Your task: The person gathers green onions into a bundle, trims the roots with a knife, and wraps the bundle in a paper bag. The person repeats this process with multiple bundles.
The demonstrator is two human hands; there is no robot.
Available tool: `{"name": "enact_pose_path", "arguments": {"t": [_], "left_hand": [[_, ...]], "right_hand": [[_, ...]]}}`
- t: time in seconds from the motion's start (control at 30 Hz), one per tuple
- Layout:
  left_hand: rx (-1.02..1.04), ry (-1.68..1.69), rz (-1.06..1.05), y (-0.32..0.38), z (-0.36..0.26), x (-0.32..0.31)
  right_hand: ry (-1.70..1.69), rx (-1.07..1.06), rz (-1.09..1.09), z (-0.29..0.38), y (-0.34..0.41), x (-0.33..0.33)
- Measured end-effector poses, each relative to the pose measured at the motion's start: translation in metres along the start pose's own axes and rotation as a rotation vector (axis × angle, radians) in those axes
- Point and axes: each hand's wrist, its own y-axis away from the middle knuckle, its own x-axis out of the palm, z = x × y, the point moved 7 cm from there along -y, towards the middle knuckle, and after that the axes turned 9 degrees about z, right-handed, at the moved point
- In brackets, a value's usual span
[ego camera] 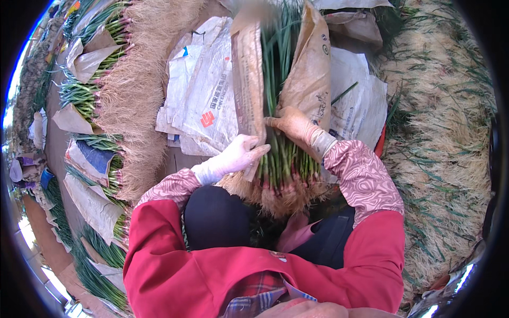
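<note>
A bundle of green onions (284,159) lies before me, its pale roots (288,200) toward my knees. Around its sides a tan woven-sack sheet is folded up, with a left flap (249,91) and a right flap (312,75). My left hand (243,155), in a pale glove, pinches the lower edge of the left flap. Gloved as well, my right hand (293,124) grips the right flap's inner edge, thumb side reaching over the stalks toward the left flap. The fingers under that flap are partly hidden.
White woven sacks (203,95) are stacked flat left of the bundle, with another white sack (354,99) at right. Wrapped green onion bundles (85,99) line the left side, roots inward. A broad mass of rooty onions (441,159) spreads on the right. My knee (216,216) is close below.
</note>
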Motion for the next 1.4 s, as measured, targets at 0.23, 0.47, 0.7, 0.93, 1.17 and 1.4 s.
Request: {"name": "enact_pose_path", "arguments": {"t": [0.23,0.47,0.7,0.93,1.17,1.4], "left_hand": [[-0.012,0.024,0.022,-0.048,0.000,0.040],[0.132,0.213,-0.028,-0.043,-0.002,0.039],[0.126,-0.283,0.064,-0.030,-0.007,0.039],[0.023,0.625,-0.551,-0.031,0.169,-0.064],[-0.583,0.928,-0.341,-0.047,0.351,0.004],[-0.386,0.525,-0.342,-0.026,0.274,-0.082]], "right_hand": [[-0.240,-0.068,-0.338,-0.031,0.047,-0.006],[0.446,0.028,-0.178,0.016,0.061,-0.001],[0.474,0.096,-0.006,-0.003,0.009,0.024],[0.658,-0.496,-0.693,0.040,0.100,0.061],[0.305,-0.205,-0.279,0.074,0.140,0.105],[0.476,-0.653,-0.393,0.174,0.188,0.058]]}}
